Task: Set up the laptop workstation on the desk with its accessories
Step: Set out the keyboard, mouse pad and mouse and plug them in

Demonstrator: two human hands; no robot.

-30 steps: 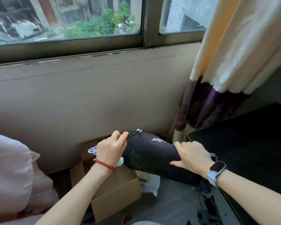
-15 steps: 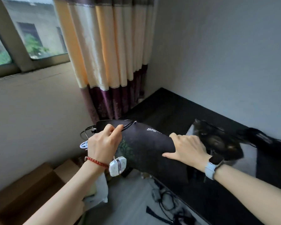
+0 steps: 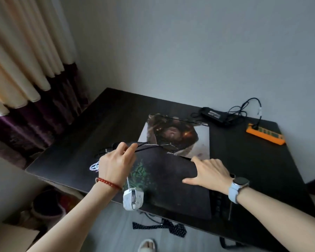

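Laptop gear is only partly laid out, and no laptop itself shows anywhere on the desk [image 3: 262, 160] — so most of the setup looks still to come. From the left: the left hand [image 3: 116, 166] hovers over the desk's near-left part, thumb and forefinger pinched on a thin black cable [image 3: 144, 144], with a white cord [image 3: 94, 167] bunched beside the wrist and a white mouse [image 3: 133, 198] dangling below it, off the desk edge. Next, a dark mouse mat [image 3: 171, 179] lies at the front edge, overlapping a second, picture-printed mat [image 3: 178, 137]. The right hand [image 3: 211, 174] rests palm-down on the dark mat, fingers spread and straight — pressing it flat, I judge. Far right, near the wall, sit a black power brick [image 3: 213, 114] and an orange power strip [image 3: 265, 136]. Still left: freeing the mouse, bringing the laptop, plugging in.
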